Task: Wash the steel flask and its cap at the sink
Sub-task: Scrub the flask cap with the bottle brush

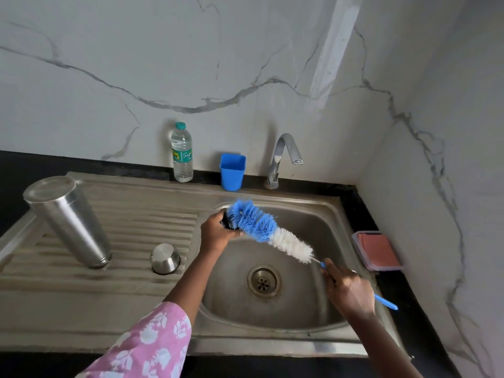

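Head view: left hand (218, 231) fingers clamp a dark cap (227, 222); right hand (350, 291) grips the brush (268, 231); steel flask (66, 221) stands inverted far left on the drainboard (131, 285).

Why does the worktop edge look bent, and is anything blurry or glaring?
Head view: the wide-angle lens bows the sink edges and leans the steel flask; soft daylight, faint shadows; mild sheen on the flask and tap; the brush bristles look slightly soft.
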